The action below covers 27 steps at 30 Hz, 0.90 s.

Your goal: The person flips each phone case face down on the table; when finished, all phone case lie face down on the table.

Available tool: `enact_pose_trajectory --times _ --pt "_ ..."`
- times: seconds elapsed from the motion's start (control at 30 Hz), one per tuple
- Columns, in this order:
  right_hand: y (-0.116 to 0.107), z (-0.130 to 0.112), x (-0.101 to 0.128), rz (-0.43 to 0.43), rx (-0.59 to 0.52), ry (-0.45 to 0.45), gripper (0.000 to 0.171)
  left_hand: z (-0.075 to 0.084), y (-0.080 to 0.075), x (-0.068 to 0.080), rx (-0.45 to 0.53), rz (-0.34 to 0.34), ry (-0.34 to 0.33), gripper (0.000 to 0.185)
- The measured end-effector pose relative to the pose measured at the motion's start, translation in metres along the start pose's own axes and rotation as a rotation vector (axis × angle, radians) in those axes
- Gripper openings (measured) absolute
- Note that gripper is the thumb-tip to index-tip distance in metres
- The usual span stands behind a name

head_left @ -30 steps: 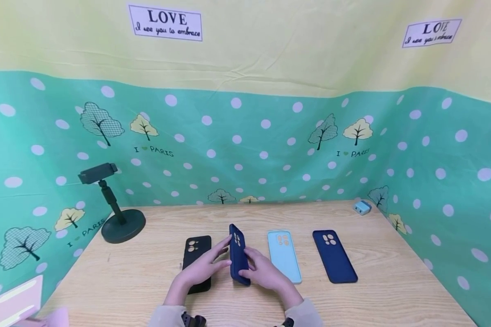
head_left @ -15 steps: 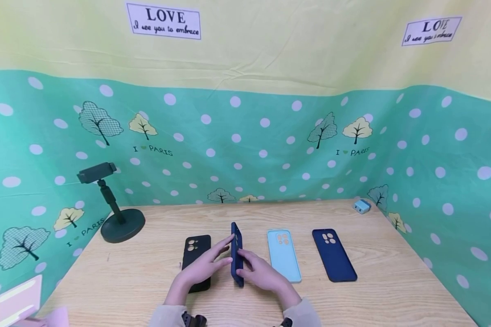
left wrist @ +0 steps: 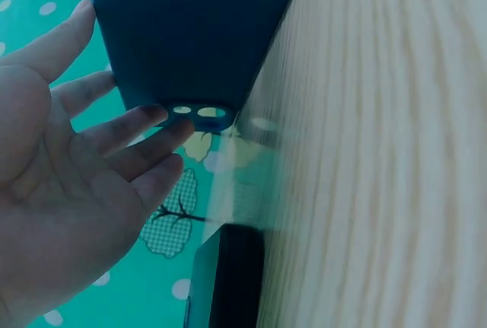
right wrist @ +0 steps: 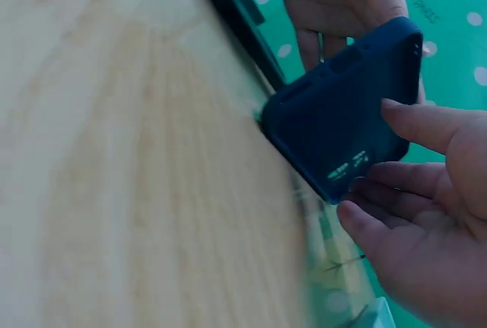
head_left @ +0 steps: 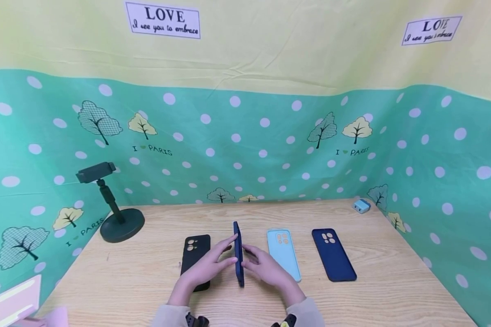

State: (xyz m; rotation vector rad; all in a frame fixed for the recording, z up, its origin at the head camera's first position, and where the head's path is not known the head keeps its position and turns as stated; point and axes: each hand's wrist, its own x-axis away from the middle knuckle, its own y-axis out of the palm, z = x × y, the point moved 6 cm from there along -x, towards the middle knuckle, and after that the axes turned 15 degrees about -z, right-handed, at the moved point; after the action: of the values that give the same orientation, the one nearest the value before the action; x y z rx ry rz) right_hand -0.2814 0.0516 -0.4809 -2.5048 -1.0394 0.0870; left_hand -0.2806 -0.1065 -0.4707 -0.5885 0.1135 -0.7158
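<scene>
While on edge, matte navy case (head_left: 238,254).

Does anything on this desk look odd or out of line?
One dark blue case stands on its long edge between the left hand and right hand. The black case, light blue case and other navy case lie flat in a row.

worktop (head_left: 376,290): pale wood grain | backdrop cloth (head_left: 262,150): teal, white dots, tree prints, folds round three sides | upper wall (head_left: 290,45): yellow cloth | two white LOVE signs (head_left: 162,20) | light: even, soft
</scene>
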Motion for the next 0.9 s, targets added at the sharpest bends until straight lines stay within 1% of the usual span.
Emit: enact_pose_trajectory --times 0.1,0.2,0.4,0.6,0.77,0.9 --pt "-0.007 -0.001 0.001 0.053 -0.005 -0.017 0.055 0.002 0.002 -0.002 0.0 0.009 -0.003 0.068" --pt "-0.012 -0.001 0.002 0.081 -0.015 -0.031 0.051 0.003 0.005 -0.005 0.004 0.021 -0.002 0.07" --pt "-0.015 -0.002 0.001 0.082 -0.059 -0.055 0.049 0.004 0.01 -0.01 0.007 0.029 0.002 0.073" --pt "-0.018 -0.004 0.003 0.091 -0.073 -0.08 0.048 0.005 0.01 -0.01 0.003 0.033 -0.01 0.073" --pt "-0.02 -0.005 0.004 0.116 -0.072 -0.075 0.048 0.004 0.01 -0.008 -0.006 0.015 -0.026 0.074" --pt "-0.022 -0.003 0.005 0.147 -0.073 -0.052 0.047 0.003 0.008 -0.005 -0.02 -0.004 -0.042 0.077"
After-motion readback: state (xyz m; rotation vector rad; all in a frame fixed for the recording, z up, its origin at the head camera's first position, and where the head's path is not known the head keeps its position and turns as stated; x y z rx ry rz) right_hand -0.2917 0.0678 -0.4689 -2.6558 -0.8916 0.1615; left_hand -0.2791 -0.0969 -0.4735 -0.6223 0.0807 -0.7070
